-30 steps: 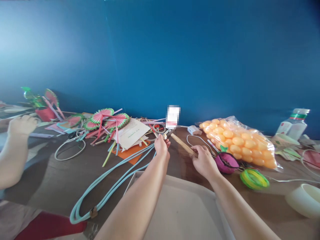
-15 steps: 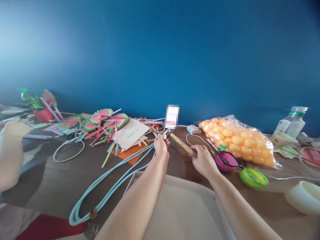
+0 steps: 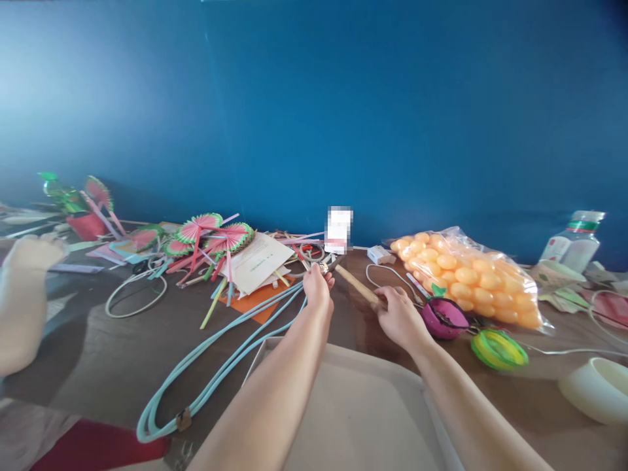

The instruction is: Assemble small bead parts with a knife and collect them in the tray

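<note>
My right hand (image 3: 400, 314) is closed around the end of a wooden handle (image 3: 357, 283), which slants up and left to a dark metal head (image 3: 334, 263). Just left of that head, my left hand (image 3: 318, 286) is closed on a small shiny thing (image 3: 323, 267) too small to name. Light blue tubing (image 3: 216, 350) runs in a long loop from near my left hand toward the lower left. Under my forearms lies a pale box or tray (image 3: 363, 399).
Paper fans (image 3: 199, 229), papers (image 3: 258, 261) and cords lie at the left; another person's hand (image 3: 36, 252) is at the far left. To the right are a bag of orange balls (image 3: 471, 275), a purple pouch (image 3: 444, 318), green rings (image 3: 499, 348) and a white roll (image 3: 596, 389).
</note>
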Demonstrator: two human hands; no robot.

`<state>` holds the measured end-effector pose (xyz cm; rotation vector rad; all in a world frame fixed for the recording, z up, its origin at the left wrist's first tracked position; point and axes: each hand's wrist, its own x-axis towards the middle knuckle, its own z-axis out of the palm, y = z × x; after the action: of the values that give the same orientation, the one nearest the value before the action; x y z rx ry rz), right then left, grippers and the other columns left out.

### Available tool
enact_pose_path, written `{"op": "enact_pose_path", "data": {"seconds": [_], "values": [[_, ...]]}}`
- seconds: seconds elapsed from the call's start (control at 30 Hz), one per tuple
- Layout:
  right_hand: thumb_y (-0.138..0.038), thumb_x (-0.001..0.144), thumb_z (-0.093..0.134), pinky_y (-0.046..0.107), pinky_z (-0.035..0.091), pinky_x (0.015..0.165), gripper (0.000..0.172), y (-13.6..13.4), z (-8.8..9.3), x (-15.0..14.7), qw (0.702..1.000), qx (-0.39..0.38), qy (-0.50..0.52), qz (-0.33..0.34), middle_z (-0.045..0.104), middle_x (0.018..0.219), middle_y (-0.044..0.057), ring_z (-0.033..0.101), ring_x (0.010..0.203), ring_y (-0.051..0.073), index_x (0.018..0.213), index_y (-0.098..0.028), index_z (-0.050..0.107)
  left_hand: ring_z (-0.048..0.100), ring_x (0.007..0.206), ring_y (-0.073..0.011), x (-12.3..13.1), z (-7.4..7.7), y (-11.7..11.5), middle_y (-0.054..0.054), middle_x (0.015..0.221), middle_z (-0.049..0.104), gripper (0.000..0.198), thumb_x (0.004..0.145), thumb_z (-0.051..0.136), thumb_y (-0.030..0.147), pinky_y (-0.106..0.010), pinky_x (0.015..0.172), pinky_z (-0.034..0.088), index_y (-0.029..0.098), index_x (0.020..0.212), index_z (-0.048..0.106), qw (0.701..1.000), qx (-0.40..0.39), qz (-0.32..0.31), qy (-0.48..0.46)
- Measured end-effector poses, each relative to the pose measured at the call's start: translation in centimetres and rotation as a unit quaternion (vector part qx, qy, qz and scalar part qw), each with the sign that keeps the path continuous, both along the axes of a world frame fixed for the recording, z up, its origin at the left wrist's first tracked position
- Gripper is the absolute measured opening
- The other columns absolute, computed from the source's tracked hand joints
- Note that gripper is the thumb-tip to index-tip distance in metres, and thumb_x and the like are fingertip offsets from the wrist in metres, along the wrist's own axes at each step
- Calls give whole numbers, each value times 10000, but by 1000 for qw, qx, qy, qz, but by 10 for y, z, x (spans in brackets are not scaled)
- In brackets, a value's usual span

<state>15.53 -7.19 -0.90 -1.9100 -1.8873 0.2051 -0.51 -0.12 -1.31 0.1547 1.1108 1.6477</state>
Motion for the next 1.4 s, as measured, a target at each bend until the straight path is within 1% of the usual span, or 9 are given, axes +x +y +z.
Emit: {"op": "enact_pose_path", "data": {"seconds": [0.2, 0.33, 0.47, 0.63, 0.83, 0.97, 1.07, 1.2, 1.4], "values": [[-189, 825, 568, 335, 431, 814, 183, -1, -2, -1, 999, -13, -13, 27, 583, 1052, 93, 591, 944, 217, 995, -197, 637, 604, 607, -92, 2, 7, -5, -53, 796, 617, 169, 873, 578, 307, -193, 552, 497, 143, 832, 591, 1000, 11, -7, 7], [-192, 836, 558, 337, 430, 837, 200, 0, -1, -1, 999, -30, -17, 31, 583, 1066, 101, 588, 990, 226, 1020, -184, 633, 606, 597, -98, 3, 5, -3, -64, 811, 620, 173, 882, 562, 301, -203, 538, 498, 135, 839, 587, 1000, 6, -7, 6], [-205, 834, 557, 330, 433, 844, 206, 2, -5, 1, 999, -31, -11, 35, 596, 1068, 102, 598, 980, 216, 1022, -181, 639, 606, 600, -92, 3, 2, -1, -65, 823, 621, 177, 882, 560, 302, -198, 539, 500, 130, 853, 593, 1000, 10, -12, 4], [-272, 852, 549, 327, 439, 845, 221, 3, -10, 4, 997, -51, -14, 60, 633, 1053, 101, 608, 1000, 219, 1023, -184, 658, 616, 625, -95, 3, -1, 1, -54, 828, 624, 191, 860, 599, 335, -199, 557, 507, 144, 852, 592, 1000, 5, -16, 6], [-296, 854, 546, 333, 439, 854, 229, 1, -6, 1, 995, -76, -13, 63, 656, 1055, 101, 617, 1011, 228, 1017, -192, 670, 624, 642, -101, 3, 3, -2, -56, 835, 623, 183, 868, 586, 324, -199, 559, 504, 140, 868, 591, 1000, -3, -17, 8], [-323, 842, 561, 320, 447, 850, 243, 2, -5, 1, 994, -85, 7, 61, 666, 1041, 96, 632, 974, 220, 1016, -193, 670, 627, 647, -98, 2, 1, -1, -55, 848, 627, 190, 860, 597, 333, -196, 573, 510, 143, 860, 597, 1000, -1, -17, 5], [-298, 841, 549, 310, 457, 853, 248, 3, -4, 2, 997, -53, 47, 38, 658, 1075, 97, 646, 930, 198, 1035, -193, 663, 625, 638, -98, 2, -1, 0, -51, 814, 624, 190, 861, 597, 333, -191, 564, 504, 143, 854, 600, 1000, 4, -23, 5], [-281, 844, 532, 327, 469, 862, 250, 2, 2, 5, 997, 16, 74, 8, 660, 1087, 87, 650, 909, 194, 1046, -223, 668, 599, 591, -89, 3, 1, -1, -38, 759, 609, 169, 873, 578, 309, -183, 531, 482, 147, 825, 586, 1000, 7, -24, 2], [-352, 818, 545, 321, 505, 790, 266, 2, 22, 20, 983, 112, 144, 19, 708, 973, 69, 657, 808, 181, 996, -208, 682, 590, 587, -87, 2, 4, -1, -40, 772, 599, 173, 878, 564, 306, -195, 544, 480, 144, 817, 565, 999, -10, -29, -21]]}}
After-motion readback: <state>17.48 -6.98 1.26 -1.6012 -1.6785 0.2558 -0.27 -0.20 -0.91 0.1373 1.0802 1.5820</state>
